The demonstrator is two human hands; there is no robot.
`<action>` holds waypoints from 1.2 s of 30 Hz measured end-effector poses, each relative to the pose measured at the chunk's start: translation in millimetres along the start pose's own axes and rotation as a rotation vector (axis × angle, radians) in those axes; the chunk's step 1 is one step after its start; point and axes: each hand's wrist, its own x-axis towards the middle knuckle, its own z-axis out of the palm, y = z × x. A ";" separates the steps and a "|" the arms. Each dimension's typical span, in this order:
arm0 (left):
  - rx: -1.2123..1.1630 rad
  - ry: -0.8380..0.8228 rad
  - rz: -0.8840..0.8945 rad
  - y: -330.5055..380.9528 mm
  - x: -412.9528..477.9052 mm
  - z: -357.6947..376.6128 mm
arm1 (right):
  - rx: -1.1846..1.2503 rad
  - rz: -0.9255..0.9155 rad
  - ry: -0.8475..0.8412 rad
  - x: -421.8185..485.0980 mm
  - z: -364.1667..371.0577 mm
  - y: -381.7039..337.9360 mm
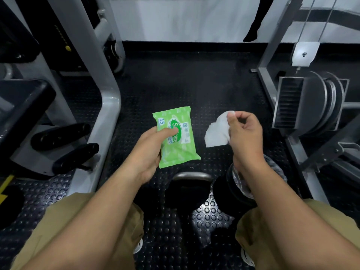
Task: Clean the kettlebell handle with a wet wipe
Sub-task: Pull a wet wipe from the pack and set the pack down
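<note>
A white wet wipe (217, 131) is pinched at its upper corner between the thumb and curled fingers (231, 116) of the right hand (245, 131), and it hangs free in soft folds above the studded rubber floor (175, 84). A green pack of wipes (177, 137) is held in the left hand (150, 151), with the thumb pressed flat across its printed face and the other fingers closed under its left edge. The kettlebell (187, 193) is seen standing upright on the floor between the knees, near the lower middle of the view, below both hands and touched by neither. Its grey handle (190, 174) arches over the black body, and part of the body is lost in shadow. A dark round container lined with clear plastic (226, 190) stands just beside it on the right, partly hidden by the right forearm. Grey machine frames (109, 106) flank the floor on both sides. The wipe is judged to be light, limp and damp, so it is best bunched or wrapped around the bar rather than dragged by one corner. The kettlebell is judged heavy and rigid enough to stay put under rubbing. The handle is likely smooth metal, slippery once wet, so it should be taken at the top of the arch through the wipe.
</note>
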 end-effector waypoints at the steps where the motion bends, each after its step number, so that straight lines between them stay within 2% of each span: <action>1: -0.012 -0.051 -0.018 2.2 -2.6 -0.3 | -0.011 0.016 -0.001 1.3 -0.1 1.4; 3: -0.036 -0.170 -0.063 6.1 -7.4 -0.6 | -0.047 0.073 -0.063 0.3 2.9 2.9; 6: 0.032 -0.321 -0.108 5.9 -11.6 -0.6 | -0.039 0.170 -0.366 -7.5 9.8 3.8; 8: 0.109 -0.356 -0.119 2.8 -12.3 -0.6 | -0.046 0.220 -0.529 -15.0 13.1 -3.7; 11: 0.174 -0.331 -0.124 1.5 -13.6 -1.2 | -0.013 0.302 -0.621 -21.0 15.8 -11.3; 15: 0.216 -0.176 -0.054 2.9 -14.4 -7.1 | 0.211 0.558 -0.655 -23.4 7.9 -10.8; 18: 0.322 -0.135 0.007 2.6 -21.4 -11.6 | 0.136 0.515 -0.753 -43.1 8.2 -4.4; 22: 0.349 -0.138 0.011 10.4 -27.5 -27.7 | 0.096 0.523 -0.713 -63.5 20.3 8.7; 26: 0.492 0.106 0.198 23.6 -12.0 -67.3 | 0.165 0.559 -0.684 -68.3 42.4 17.6; 31: 0.711 0.312 0.318 10.8 5.1 -125.1 | 0.057 0.645 -0.577 -85.4 94.7 70.9; 34: 0.898 0.289 0.306 3.6 13.8 -140.6 | -0.066 0.750 -0.527 -102.5 130.2 133.0; 36: 0.918 0.248 0.312 12.8 19.5 -141.5 | -0.168 0.808 -0.538 -116.2 146.0 174.1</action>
